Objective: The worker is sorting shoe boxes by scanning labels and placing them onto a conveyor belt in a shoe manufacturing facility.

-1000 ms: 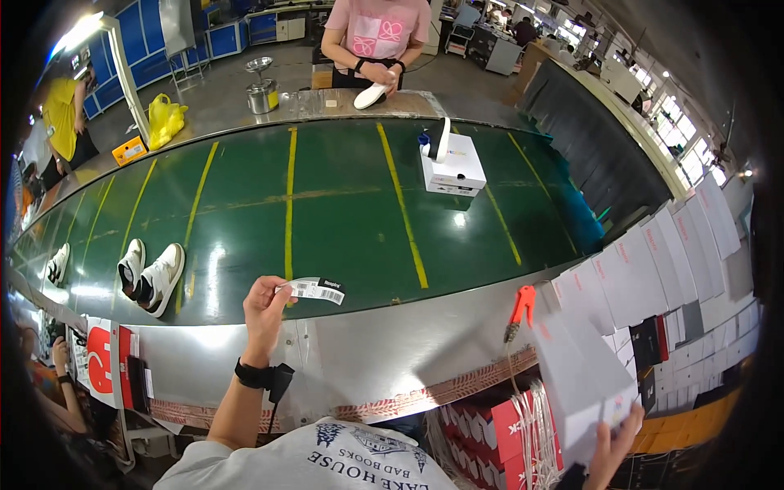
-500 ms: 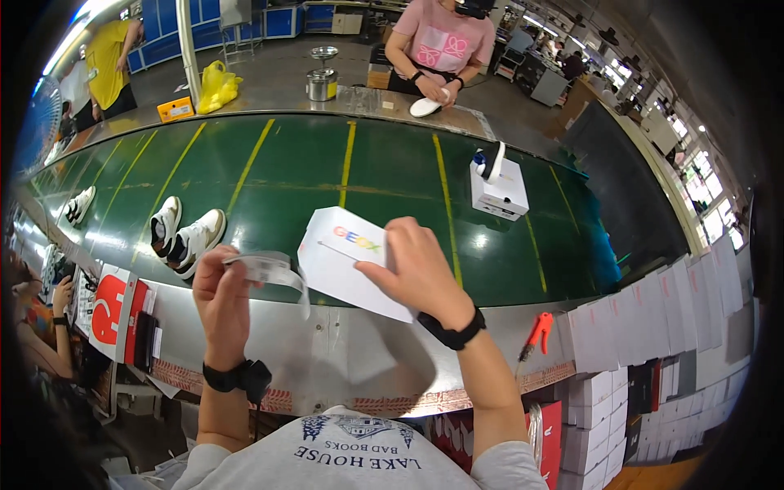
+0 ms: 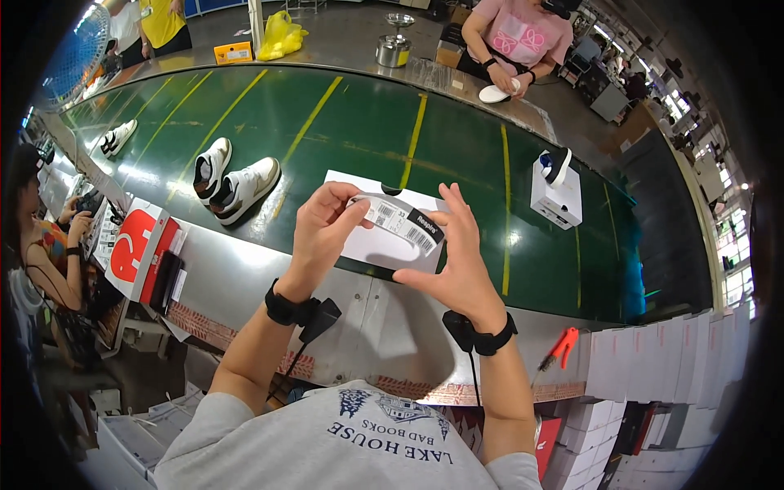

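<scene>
My left hand (image 3: 322,233) pinches one end of a curved strip of white barcode labels (image 3: 392,219) with a black end. Close to the strip's black end is my right hand (image 3: 461,257), its thumb and fingers spread apart; a fingertip may touch the strip. Below both hands a white shoe box (image 3: 367,247) lies on the near edge of the green conveyor belt, partly covered by them. A dark notch shows at its far side. To the left on the belt stands a pair of white-and-beige sneakers (image 3: 245,186).
Farther left is another pair of shoes (image 3: 119,137). A white box with a shoe on top (image 3: 555,196) sits on the belt's right. A red-handled tool (image 3: 560,348) lies on the metal ledge near white boxes (image 3: 645,359). Across the belt, a person handles a shoe (image 3: 498,91).
My right hand has let go of the white box, which now lies on the belt edge, and opened by the label strip. The strip, still in my left hand, now faces me. The view has shifted.
</scene>
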Demonstrator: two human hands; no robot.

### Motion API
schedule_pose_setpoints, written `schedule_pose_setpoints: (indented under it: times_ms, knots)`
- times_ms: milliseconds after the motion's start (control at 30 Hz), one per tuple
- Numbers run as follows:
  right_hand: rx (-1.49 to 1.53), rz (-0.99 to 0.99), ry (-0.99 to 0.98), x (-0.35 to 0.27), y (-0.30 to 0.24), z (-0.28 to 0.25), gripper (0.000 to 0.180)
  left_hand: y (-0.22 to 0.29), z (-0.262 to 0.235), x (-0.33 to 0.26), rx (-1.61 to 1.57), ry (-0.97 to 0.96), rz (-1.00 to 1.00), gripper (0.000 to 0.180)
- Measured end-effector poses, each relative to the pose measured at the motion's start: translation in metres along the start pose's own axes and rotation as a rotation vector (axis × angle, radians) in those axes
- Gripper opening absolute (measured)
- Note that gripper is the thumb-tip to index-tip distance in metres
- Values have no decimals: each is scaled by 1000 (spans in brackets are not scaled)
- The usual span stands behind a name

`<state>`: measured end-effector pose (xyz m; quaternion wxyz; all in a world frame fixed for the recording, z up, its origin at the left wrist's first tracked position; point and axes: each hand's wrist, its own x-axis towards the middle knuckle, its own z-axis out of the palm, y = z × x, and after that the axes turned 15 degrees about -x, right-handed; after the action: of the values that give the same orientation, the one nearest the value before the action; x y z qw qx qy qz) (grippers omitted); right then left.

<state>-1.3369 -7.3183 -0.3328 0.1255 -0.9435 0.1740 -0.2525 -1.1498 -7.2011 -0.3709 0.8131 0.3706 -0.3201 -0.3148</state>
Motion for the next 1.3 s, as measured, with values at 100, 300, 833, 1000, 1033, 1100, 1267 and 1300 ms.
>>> schedule_pose_setpoints:
  times_ms: [100,300,833,1000,1033,1100,1267,1300]
  knots:
    - [202,134,45,-2,7,5,42,-2,3,2,-17,-19,3,9]
    - [250,146,0,-3,18,1,24,5,5,-5,-89,-5,-6,9]
    - [130,132,-118,-3,17,-15,25,18,-39,-7,754,-311,312,13]
    - [83,122,-119,-4,20,-15,26,15,-39,-7,726,-337,284,12]
    - [68,110,-114,-4,21,-15,26,15,-39,-8,719,-342,270,12]
    - [57,107,-114,-4,24,-15,26,14,-39,-8,709,-347,256,12]
    - [32,118,-116,-7,25,-21,27,8,-33,-8,643,-327,221,10]
    - [61,136,-120,-7,24,-22,27,7,-33,-8,642,-328,219,10]
